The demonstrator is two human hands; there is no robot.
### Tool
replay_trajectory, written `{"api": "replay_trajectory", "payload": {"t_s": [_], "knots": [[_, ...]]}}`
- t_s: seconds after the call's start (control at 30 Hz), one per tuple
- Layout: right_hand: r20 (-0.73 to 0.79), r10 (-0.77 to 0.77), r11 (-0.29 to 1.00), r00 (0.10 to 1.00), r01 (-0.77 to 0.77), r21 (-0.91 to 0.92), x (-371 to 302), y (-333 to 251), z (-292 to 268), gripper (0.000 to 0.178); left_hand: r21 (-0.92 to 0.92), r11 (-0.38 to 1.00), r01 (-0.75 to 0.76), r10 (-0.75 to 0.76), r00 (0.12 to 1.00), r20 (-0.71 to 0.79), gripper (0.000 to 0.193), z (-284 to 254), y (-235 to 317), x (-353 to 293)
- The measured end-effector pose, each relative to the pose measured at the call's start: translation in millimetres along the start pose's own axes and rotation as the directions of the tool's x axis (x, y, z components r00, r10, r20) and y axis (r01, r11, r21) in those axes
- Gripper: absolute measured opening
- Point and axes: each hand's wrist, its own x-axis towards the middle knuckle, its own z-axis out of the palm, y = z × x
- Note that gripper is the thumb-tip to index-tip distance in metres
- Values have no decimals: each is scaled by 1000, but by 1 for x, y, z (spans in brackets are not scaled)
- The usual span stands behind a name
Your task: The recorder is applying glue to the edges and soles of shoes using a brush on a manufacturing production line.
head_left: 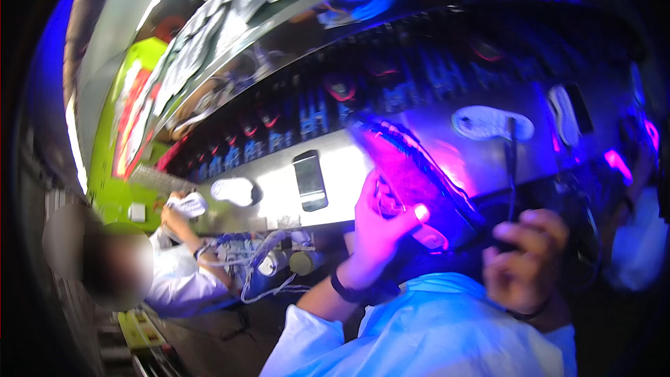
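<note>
My left hand (pixel 377 227) grips a shoe (pixel 412 167) in front of my body, its thumb pressed on the side. Strong pink and purple light falls on the shoe, so its own colours are hard to tell. To its right, my right hand (pixel 527 255) is raised with curled fingers around something dark that I cannot make out. A thin dark rod (pixel 512 167) rises just beyond those fingers; whether they hold it is unclear. Its far end overlaps a white shoe sole (pixel 492 123) lying on the metal bench (pixel 349 160).
A phone (pixel 310 180) and another white sole (pixel 234 191) lie on the bench to the left. At far left a co-worker's hands (pixel 174 209) hold a white sole. Racked shoes (pixel 338 91) line the back. White cables (pixel 269 265) hang below the bench edge.
</note>
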Motion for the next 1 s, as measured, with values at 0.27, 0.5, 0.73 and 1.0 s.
{"api": "replay_trajectory", "payload": {"t_s": [0.27,0.5,0.73,1.0], "knots": [[62,812,583,581,-797,-159,-73,152,59,60,718,651,245,191,863,-468,60,-184,32,183],[126,822,558,556,-830,20,-75,182,97,69,978,-13,208,388,903,-186,51,-283,52,323],[98,855,437,509,-810,391,-83,190,71,51,927,-161,340,205,930,-305,42,-275,30,341],[238,878,284,416,-851,441,-73,171,77,48,947,320,-23,765,596,-244,54,-217,-104,375]]}}
